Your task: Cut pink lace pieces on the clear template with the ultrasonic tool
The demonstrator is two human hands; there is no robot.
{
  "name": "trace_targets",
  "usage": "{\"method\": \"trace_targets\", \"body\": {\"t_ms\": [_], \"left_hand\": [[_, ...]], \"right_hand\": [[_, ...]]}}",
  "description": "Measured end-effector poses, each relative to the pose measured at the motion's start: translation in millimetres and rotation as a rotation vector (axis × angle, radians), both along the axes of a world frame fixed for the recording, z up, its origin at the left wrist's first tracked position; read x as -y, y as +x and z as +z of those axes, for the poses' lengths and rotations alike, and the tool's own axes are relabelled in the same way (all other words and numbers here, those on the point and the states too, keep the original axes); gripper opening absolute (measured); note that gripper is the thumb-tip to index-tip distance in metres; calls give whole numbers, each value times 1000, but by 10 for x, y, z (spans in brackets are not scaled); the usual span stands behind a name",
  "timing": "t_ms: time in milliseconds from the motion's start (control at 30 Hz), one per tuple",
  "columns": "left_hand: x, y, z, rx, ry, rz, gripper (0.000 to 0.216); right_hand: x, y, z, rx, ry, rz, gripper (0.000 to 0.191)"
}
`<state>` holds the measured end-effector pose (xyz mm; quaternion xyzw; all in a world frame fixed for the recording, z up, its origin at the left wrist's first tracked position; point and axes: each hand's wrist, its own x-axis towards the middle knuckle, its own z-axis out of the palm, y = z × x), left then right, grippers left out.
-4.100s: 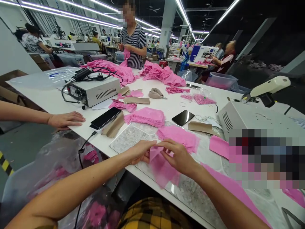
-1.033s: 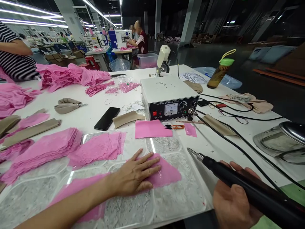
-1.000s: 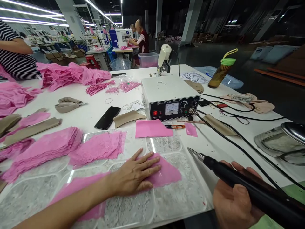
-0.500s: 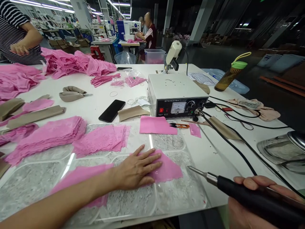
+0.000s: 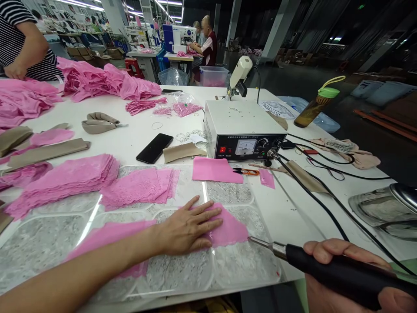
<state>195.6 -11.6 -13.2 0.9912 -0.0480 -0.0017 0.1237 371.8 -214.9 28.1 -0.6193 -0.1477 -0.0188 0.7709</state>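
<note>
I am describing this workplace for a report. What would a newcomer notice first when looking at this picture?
First, the left hand pressing flat on a pink lace piece in the front middle of the white table, while the right hand holds a black tool with its metal tip near the lace edge. Behind them stands a white machine with a dial, and pink lace stacks lie to the left.

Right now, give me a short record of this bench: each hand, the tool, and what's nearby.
left hand: flat on pink lace piece
right hand: gripping black corded tool
tool tip: at the lace piece's right edge
surface: clear textured plate
behind: white control box, black phone, pink lace stacks
</note>
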Motion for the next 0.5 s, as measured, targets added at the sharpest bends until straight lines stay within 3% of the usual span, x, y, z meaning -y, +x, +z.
{"method": "trace_targets", "body": {"t_ms": [67, 500], "left_hand": [[-2, 0, -2, 12, -1, 1, 56], [-3, -7, -52, 48, -71, 0, 56]], "right_hand": [[-41, -19, 28, -33, 66, 2, 21], [-56, -70, 19, 46, 26, 31, 18]]}}
